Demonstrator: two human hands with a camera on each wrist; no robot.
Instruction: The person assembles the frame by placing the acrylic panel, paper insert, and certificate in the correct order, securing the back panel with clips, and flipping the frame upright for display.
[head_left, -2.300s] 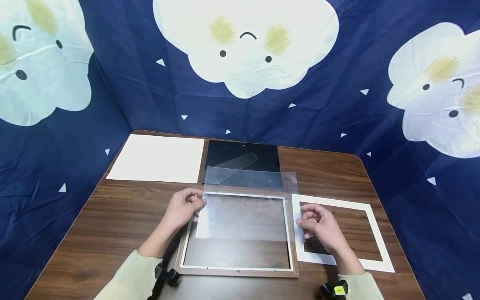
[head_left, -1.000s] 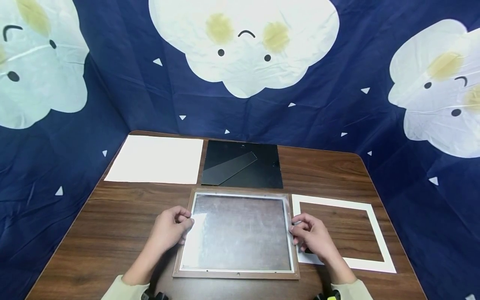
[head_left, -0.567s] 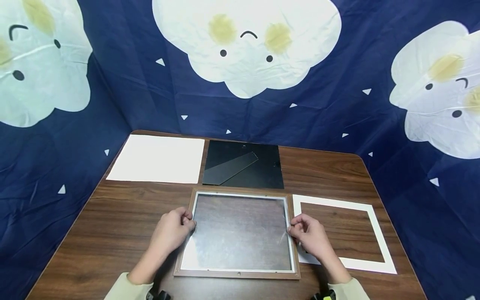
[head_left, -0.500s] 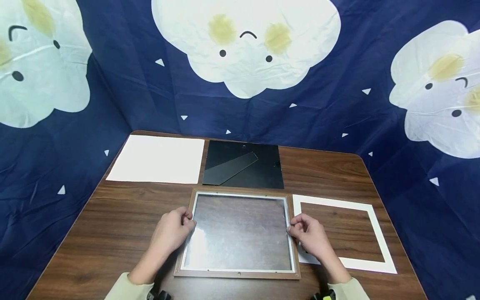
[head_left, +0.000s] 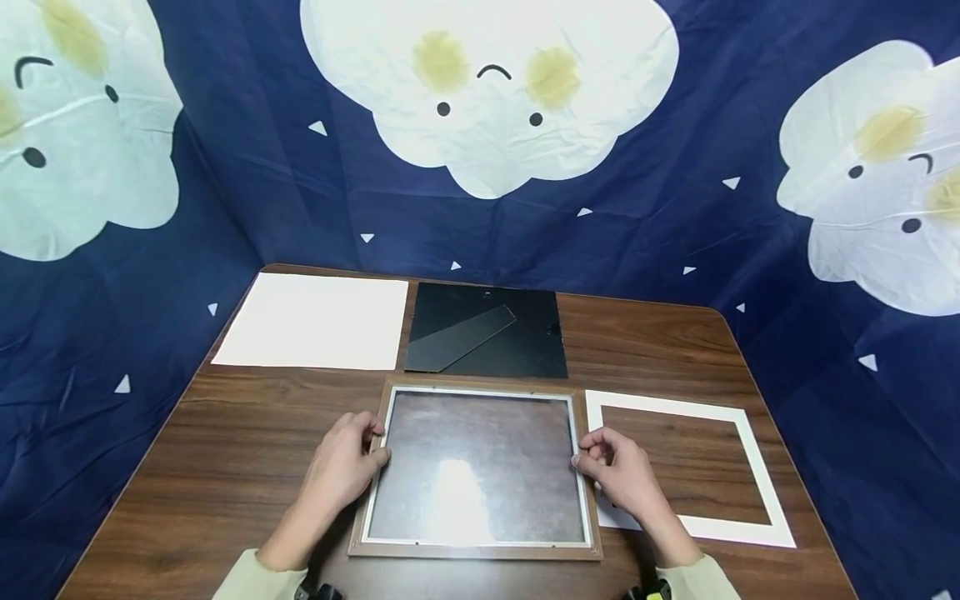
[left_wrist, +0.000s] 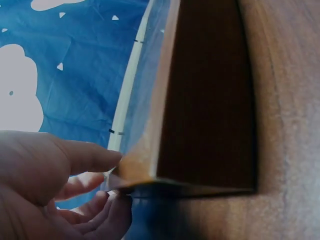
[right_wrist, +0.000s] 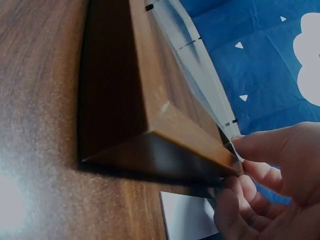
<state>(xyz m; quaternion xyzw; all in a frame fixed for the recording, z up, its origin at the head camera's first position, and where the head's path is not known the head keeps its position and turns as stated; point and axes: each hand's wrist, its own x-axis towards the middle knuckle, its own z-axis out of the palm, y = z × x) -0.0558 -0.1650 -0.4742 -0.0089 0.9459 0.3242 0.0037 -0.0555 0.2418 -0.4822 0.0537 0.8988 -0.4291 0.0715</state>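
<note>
A brown picture frame (head_left: 480,552) with a white inner lip (head_left: 480,388) lies back side up in the middle of the table. Over its opening, nearly filling it, is a clear sheet (head_left: 517,467) with a bright glare at its lower middle. My left hand (head_left: 341,462) is at the frame's left side, thumb and fingers pinching the sheet's edge near the lip. Across from it my right hand (head_left: 622,471) pinches the opposite edge; in the right wrist view its thumb (right_wrist: 262,145) sits right at the lip. The curled fingers partly hide both edges.
A white mat border (head_left: 761,475) lies right of the frame, partly under the right arm. Behind the frame rests a black backing board (head_left: 517,350) with a folded stand leg (head_left: 465,337). A white sheet (head_left: 322,321) lies at the back left. A blue cloud-patterned cloth (head_left: 480,233) encloses the table.
Both hands have brought the clear sheet down and toward me, from overlapping the black board to lying over the frame opening. The glare on it has shifted from the left side to the middle.
</note>
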